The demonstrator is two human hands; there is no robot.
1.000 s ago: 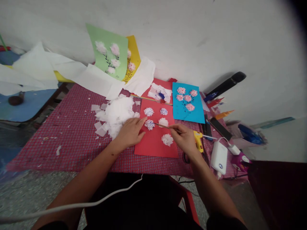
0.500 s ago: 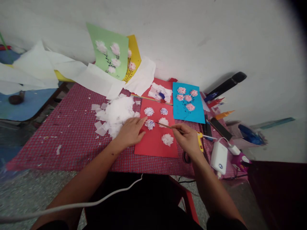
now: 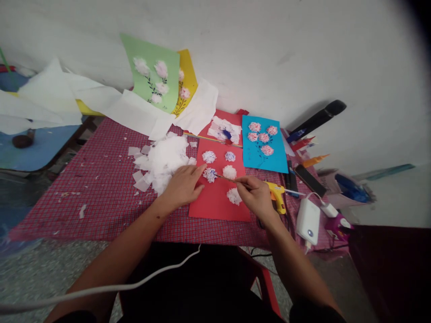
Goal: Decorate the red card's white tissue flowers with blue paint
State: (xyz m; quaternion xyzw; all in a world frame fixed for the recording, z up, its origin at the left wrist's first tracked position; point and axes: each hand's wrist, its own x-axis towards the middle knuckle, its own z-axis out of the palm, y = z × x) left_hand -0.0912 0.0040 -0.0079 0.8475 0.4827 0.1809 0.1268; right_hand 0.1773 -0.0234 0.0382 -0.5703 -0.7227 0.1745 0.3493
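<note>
A thin paintbrush (image 3: 226, 178) is pinched in my right hand (image 3: 256, 197). Its tip meets the right edge of a white paper flower with blue-purple dabs (image 3: 209, 175). That flower is on a sheet of red card (image 3: 218, 204), with two more dabbed flowers above it and two plain white flowers (image 3: 229, 172) to the right. My left hand (image 3: 184, 184) lies with fingers stretched out on the left edge of the card, close to the dabbed flower, holding nothing. Behind the card, a dark blue paint blot (image 3: 226, 134) sits on white tissue beside a small red spoon-like piece (image 3: 228, 142).
White tissue squares (image 3: 166, 157) are heaped left of the card. A blue card with pink flowers (image 3: 265, 154) lies behind right. Green card (image 3: 155, 74) leans on the wall. A yellow glue gun (image 3: 276, 196) and white power bank (image 3: 308, 220) sit right, with cables.
My right hand has moved slightly left with the paintbrush, bringing its tip onto the dabbed flower. More of the glue gun shows now. My left hand has stayed in place.
</note>
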